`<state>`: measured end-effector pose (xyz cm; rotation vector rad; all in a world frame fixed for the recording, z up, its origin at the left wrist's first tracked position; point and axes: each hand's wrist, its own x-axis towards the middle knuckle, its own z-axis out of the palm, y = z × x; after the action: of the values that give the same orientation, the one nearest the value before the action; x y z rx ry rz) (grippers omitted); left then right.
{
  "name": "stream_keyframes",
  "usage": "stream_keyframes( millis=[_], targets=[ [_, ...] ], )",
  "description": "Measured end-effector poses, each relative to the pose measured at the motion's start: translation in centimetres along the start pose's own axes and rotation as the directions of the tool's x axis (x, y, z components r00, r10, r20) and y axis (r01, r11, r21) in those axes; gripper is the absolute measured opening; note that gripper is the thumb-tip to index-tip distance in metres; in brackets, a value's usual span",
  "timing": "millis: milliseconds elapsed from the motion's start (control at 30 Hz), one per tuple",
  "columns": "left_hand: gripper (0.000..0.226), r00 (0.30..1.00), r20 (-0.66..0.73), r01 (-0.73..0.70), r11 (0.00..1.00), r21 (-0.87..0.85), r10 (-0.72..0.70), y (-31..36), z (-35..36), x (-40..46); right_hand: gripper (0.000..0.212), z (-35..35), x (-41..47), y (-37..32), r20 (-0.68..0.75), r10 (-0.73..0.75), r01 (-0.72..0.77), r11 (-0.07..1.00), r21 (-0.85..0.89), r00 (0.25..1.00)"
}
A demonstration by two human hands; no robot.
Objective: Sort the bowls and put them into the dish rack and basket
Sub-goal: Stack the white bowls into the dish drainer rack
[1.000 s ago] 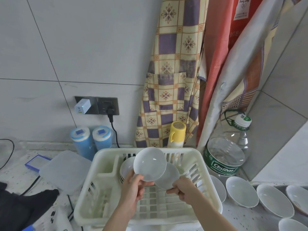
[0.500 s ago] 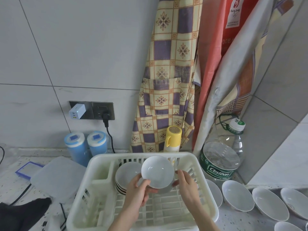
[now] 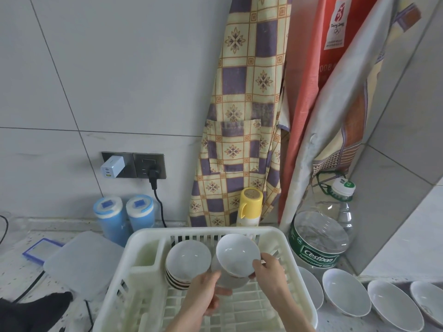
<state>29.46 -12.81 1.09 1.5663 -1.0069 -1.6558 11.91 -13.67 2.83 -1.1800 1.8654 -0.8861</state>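
White bowl [image 3: 237,255] tilted, mouth toward camera, in both hands' curled grip.

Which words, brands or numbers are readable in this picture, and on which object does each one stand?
"Cestbon": green label of the large water bottle.
Small line under "Cestbon": too blurred to read with certainty.
"008": partly visible, sideways, on the red bag hanging by the wall.
Logo and small print on the bag's white panel: too small to read.
Green bottle cap: print unreadable.
Blue canisters: no readable text.
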Motion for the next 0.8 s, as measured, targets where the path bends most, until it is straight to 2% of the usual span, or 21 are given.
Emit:
stream_keyframes(
  millis=[133,333,667,800],
  targets=[
    [0.023,0.996,-0.026,0.090,0.996,0.027,-0.089,-1.3,-0.2,0.1,0.020,0.3,0.8,0.3,0.009,0.028,-0.028,0.998,-0.064,1.000],
    [0.024,0.991,-0.105,0.083,0.996,0.025,-0.079,-2.1,0.6,1.8,0.021,1.1,1.5,0.9,0.072,0.057,-0.042,0.978,-0.204,0.996],
    [0.020,0.988,-0.137,0.039,0.980,-0.193,-0.067,-2.5,2.1,2.3,0.011,1.6,2.2,1.3,0.089,0.042,-0.007,0.934,-0.356,0.995],
    [0.015,0.990,-0.132,0.032,0.987,-0.160,-0.053,-1.9,2.3,1.9,0.012,1.2,2.1,1.4,0.132,0.030,0.012,0.953,-0.303,0.991]
  ],
)
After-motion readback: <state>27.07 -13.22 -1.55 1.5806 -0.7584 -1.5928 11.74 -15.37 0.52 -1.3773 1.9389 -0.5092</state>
